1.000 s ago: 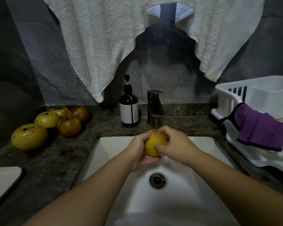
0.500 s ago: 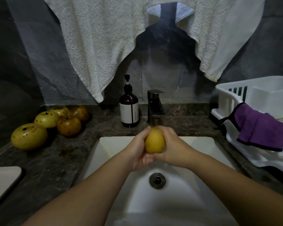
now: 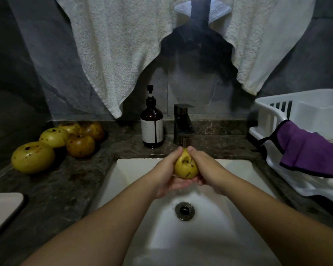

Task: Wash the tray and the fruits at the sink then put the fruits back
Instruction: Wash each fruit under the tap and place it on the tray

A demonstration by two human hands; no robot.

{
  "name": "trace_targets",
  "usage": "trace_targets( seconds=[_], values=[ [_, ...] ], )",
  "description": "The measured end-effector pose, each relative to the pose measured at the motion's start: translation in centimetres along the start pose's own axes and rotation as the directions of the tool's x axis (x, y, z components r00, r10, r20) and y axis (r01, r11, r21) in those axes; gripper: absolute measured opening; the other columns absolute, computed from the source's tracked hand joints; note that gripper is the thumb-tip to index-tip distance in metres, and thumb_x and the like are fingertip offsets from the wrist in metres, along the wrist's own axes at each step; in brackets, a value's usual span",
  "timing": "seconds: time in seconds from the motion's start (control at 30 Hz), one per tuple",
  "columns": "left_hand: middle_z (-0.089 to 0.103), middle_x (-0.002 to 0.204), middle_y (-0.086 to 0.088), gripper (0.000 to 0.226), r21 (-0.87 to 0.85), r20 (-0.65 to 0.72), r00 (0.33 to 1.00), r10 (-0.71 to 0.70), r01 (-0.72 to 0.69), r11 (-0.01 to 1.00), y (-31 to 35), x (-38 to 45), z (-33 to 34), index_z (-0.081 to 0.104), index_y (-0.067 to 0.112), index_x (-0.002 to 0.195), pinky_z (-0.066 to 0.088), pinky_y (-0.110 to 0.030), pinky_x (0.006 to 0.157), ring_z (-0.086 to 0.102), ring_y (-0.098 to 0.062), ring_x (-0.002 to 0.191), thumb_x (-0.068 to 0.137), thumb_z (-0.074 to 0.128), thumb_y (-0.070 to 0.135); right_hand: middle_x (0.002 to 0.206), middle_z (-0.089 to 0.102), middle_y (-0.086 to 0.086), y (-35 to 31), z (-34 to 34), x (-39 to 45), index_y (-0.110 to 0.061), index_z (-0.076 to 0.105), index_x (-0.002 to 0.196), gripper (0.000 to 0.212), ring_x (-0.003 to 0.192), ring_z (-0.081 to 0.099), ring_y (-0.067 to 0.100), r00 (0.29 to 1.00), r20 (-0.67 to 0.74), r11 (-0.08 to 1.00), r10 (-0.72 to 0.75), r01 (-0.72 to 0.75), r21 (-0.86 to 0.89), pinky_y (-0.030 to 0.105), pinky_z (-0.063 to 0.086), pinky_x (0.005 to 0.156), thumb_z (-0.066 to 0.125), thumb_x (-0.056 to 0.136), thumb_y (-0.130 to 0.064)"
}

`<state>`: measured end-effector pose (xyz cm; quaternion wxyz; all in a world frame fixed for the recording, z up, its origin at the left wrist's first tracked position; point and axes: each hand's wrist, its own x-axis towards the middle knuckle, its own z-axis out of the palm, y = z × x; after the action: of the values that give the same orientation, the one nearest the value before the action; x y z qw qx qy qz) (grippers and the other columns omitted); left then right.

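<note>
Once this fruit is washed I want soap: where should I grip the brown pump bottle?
Grip the brown glass pump bottle round its wide cylindrical body, coming from the front. It stands upright; the dark faucet is close on its right, and the thin pump neck offers less hold.

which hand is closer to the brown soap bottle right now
Left. The left hand grips the yellow fruit just below and right of the soap bottle. The right hand grips the fruit's other side, farther right, beneath the faucet.
</note>
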<state>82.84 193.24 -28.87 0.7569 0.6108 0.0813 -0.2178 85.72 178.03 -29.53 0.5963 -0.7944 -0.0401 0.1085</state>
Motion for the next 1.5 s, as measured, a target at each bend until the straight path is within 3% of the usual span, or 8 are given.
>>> trace_targets(
  seconds=[0.2,0.43,0.7,0.93,1.1,1.27,1.43,1.5],
  values=[
    [0.077,0.109,-0.021,0.072,-0.111,-0.001,0.999,-0.038,0.038,0.993,0.2,0.2,-0.4,0.062,0.020,0.133,0.066,-0.033,0.066,0.078,-0.030,0.097,0.092,0.051,0.078,0.111,0.067,0.012,0.3,0.3,-0.1,-0.039,0.047,0.139,0.036,0.054,0.059,0.013,0.996,0.077,0.993,-0.036,0.027,0.117,0.028,0.043,0.049,0.051,0.104,-0.043],
    [0.075,0.110,-0.025,0.065,-0.178,0.047,0.998,-0.044,0.052,0.983,0.3,0.5,-0.1,0.066,0.012,0.131,0.064,-0.029,0.060,0.076,-0.029,0.084,0.098,0.051,0.067,0.089,0.067,0.005,0.2,0.3,0.3,-0.038,0.056,0.126,0.029,0.052,0.056,0.012,0.997,0.051,0.981,0.056,-0.065,0.182,0.025,0.041,0.047,0.050,0.101,-0.053],
    [0.076,0.091,-0.016,0.066,-0.127,-0.011,0.998,-0.060,0.058,0.990,0.0,0.7,-0.1,0.067,0.014,0.129,0.061,-0.025,0.055,0.073,-0.019,0.064,0.099,0.048,0.070,0.074,0.071,0.003,0.3,0.1,0.1,-0.028,0.058,0.126,0.028,0.054,0.057,0.013,0.976,0.200,0.941,0.081,-0.141,0.307,0.023,0.040,0.045,0.054,0.103,-0.043],
    [0.069,0.103,-0.019,0.064,-0.141,-0.019,0.999,-0.028,0.025,0.990,0.1,0.5,0.3,0.068,0.014,0.126,0.060,-0.024,0.058,0.069,-0.022,0.074,0.097,0.052,0.069,0.085,0.064,0.006,-0.5,1.3,0.4,-0.032,0.051,0.121,0.054,0.051,0.053,0.012,0.993,0.013,0.983,0.118,-0.119,0.142,0.023,0.038,0.044,0.060,0.086,-0.073],
    [0.073,0.114,-0.022,0.066,-0.103,-0.051,0.998,-0.034,0.029,0.994,0.2,0.5,-0.1,0.065,0.015,0.130,0.059,-0.024,0.063,0.070,-0.026,0.093,0.099,0.047,0.070,0.082,0.069,0.005,-0.3,0.8,0.1,-0.031,0.057,0.125,0.037,0.054,0.057,0.012,0.990,0.113,0.962,0.083,-0.109,0.251,0.025,0.044,0.047,0.061,0.096,-0.054],
    [0.072,0.100,-0.017,0.065,-0.054,-0.066,0.998,-0.013,0.009,0.998,0.0,0.7,0.3,0.066,0.018,0.128,0.059,-0.023,0.058,0.070,-0.020,0.074,0.098,0.047,0.072,0.089,0.066,0.007,-0.4,1.2,0.0,-0.032,0.051,0.120,0.052,0.051,0.056,0.011,0.995,0.025,0.982,0.095,-0.098,0.164,0.025,0.043,0.046,0.061,0.087,-0.072],
    [0.072,0.103,-0.017,0.068,-0.026,-0.090,0.996,-0.010,0.007,1.000,0.4,0.5,-0.6,0.064,0.019,0.133,0.057,-0.021,0.055,0.067,-0.017,0.069,0.097,0.045,0.074,0.094,0.074,0.010,-0.6,0.6,-0.3,-0.026,0.054,0.130,0.039,0.061,0.065,0.015,0.984,0.163,0.954,0.066,-0.110,0.279,0.026,0.047,0.051,0.064,0.097,-0.045],
    [0.072,0.106,-0.018,0.069,-0.017,-0.090,0.996,-0.005,0.003,1.000,0.4,0.4,-0.4,0.063,0.019,0.134,0.057,-0.021,0.056,0.069,-0.020,0.079,0.098,0.044,0.074,0.093,0.072,0.010,-0.5,0.8,-0.3,-0.027,0.053,0.130,0.046,0.059,0.063,0.015,0.990,0.126,0.962,0.062,-0.093,0.257,0.026,0.046,0.050,0.067,0.094,-0.051]
  ],
)
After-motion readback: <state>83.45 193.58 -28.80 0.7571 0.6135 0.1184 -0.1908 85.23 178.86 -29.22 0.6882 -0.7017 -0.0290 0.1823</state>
